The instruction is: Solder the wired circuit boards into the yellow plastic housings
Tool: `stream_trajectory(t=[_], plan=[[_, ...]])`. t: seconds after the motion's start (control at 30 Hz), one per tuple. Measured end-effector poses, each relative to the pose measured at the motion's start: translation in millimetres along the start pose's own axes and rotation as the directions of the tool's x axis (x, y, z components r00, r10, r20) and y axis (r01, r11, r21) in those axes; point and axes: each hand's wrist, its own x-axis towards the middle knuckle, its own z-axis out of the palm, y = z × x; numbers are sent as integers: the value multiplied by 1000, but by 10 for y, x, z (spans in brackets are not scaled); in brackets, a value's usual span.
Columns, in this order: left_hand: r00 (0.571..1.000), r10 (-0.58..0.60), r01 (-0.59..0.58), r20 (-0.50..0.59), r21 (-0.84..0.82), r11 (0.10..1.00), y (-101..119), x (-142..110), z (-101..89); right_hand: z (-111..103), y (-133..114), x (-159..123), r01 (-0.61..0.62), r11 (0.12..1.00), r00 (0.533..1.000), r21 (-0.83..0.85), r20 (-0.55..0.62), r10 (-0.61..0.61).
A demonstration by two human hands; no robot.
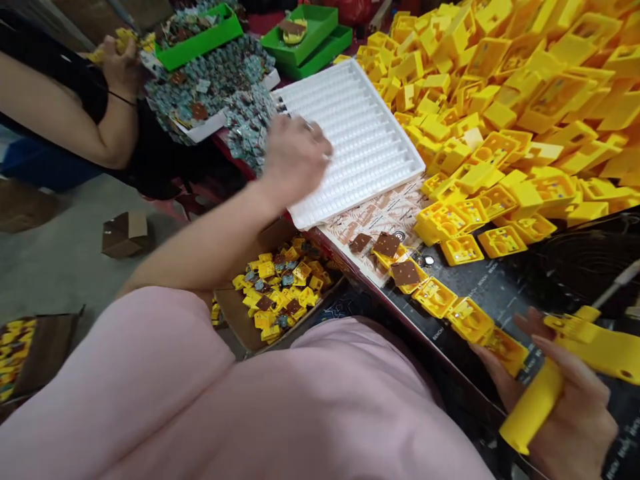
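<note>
My left hand [297, 157], blurred by motion, is over the left part of a white ribbed tray [360, 133]. Its fingers are curled in, and what they hold, if anything, cannot be made out. At the lower right, my right hand [565, 407] grips a yellow pistol-shaped tool [535, 407] with a thin metal rod, like a soldering gun. Its thumb and fingertips are by the nearest yellow plastic casing [505, 350] in a row along the table edge. Farther up this row, brown circuit boards [406, 273] lie on the casings. Small round metal parts [429, 261] lie beside them.
A large heap of yellow casings [500, 113] covers the table's right side. Grey-green parts [215, 83] are piled near green trays [305, 40]. A co-worker's arm [110, 127] reaches in at upper left. Below the edge stands a carton [235, 313] of casings.
</note>
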Motion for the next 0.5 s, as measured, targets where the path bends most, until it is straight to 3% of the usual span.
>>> stream_trajectory(t=[0.03, 0.07, 0.13, 0.2, 0.3, 0.37, 0.5], plan=[[987, -160, 163, -34, 95, 982, -287, 107, 4, -14, 20, 9, 4, 1000, 1000, 15, 0, -4], [973, -225, 230, -56, 127, 965, -531, 196, 21, -16, 32, 18, 2, 999, 1000, 42, -1, -2], [954, -297, 299, -35, 151, 942, -867, 303, 80, 5, 37, 41, -7, 996, 1000, 93, -7, 8], [957, -289, 285, 10, 125, 950, -1015, 325, 135, 28, 21, 71, -33, 995, 999, 98, -22, 35], [970, -243, 243, 8, -21, 970, -1035, 298, 121, 14, -11, 120, -53, 995, 997, 81, -55, 58], [962, -269, 253, -35, -248, 935, -989, 300, 28, -31, -28, 147, -50, 996, 996, 72, -70, 55], [947, -319, 210, -32, -689, 694, -697, 365, -244, -155, -28, 151, -51, 999, 998, 12, -46, 52]])
